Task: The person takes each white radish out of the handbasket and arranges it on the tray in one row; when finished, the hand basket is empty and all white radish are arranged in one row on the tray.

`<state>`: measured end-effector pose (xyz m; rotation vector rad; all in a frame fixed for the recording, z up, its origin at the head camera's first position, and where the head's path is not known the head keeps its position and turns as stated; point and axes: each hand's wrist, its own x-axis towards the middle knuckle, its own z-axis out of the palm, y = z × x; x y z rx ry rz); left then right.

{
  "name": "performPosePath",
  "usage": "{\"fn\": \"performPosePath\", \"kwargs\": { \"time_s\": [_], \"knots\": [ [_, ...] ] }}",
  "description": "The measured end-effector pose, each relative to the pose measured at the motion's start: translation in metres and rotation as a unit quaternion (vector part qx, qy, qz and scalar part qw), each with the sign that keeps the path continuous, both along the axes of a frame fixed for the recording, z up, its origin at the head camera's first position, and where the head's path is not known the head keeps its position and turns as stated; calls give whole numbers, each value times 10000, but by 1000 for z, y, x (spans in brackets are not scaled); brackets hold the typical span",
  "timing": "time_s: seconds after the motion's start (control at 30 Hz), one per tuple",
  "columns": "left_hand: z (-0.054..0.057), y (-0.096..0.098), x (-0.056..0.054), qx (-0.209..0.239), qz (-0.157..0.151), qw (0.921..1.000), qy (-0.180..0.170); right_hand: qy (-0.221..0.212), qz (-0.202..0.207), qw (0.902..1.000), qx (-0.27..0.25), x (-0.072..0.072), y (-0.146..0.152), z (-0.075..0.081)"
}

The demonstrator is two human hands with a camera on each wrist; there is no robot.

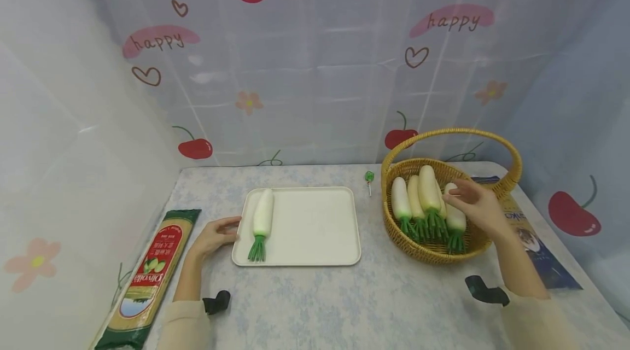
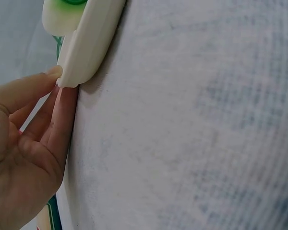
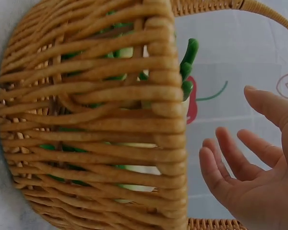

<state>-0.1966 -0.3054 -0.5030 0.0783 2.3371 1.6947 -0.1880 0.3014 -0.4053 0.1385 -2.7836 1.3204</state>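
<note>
White radishes (image 1: 429, 188) are bunched inside a wicker basket (image 1: 415, 250) at the right of the desk (image 1: 315, 306), their green leafy ends pointing towards the person and their pale ends away, the long axes running mostly front to back. A single radish (image 1: 263, 213) lies on a white tray (image 1: 315, 229), close to its left edge; its long axis also runs front to back, slightly aslant, with the green tuft towards the person and the blunt white end at the far rim. The left hand (image 1: 218, 236) pinches the tray's left edge, thumb against the rim and the other fingers behind it. The right hand (image 1: 477, 205) is over the basket's right side, by the rightmost radish, its fingers parted and grasping nothing; the right wrist view shows them apart from the basket's rim. Between tray and basket, towards the back, lies a green-headed lollipop (image 1: 369, 177). A long pasta packet (image 1: 156, 268) lies left of the left hand, and a blue-and-yellow packet (image 1: 543, 257) lies beside the basket, on its right.
</note>
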Motion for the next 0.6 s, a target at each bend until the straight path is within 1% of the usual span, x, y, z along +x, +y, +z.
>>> {"fn": "performPosePath", "kwargs": {
  "time_s": [0.13,0.27,0.37,0.5,0.6],
  "knots": [
    [2,-2,1,81,-79,9999,-40,-381,266,9988,180,-15,-2,-1],
    [3,-3,2,178,-170,9997,-62,-906,572,9940,204,-30,-5,-7],
    [2,-3,1,188,-210,9996,-49,-1194,683,9903,200,-39,-7,-11],
    [1,-2,0,33,-160,9999,-42,-1265,605,9893,402,-45,-8,-14],
    [4,0,-2,-277,-36,9996,-22,-1238,599,9894,473,-47,-11,-13]
  ]
}}
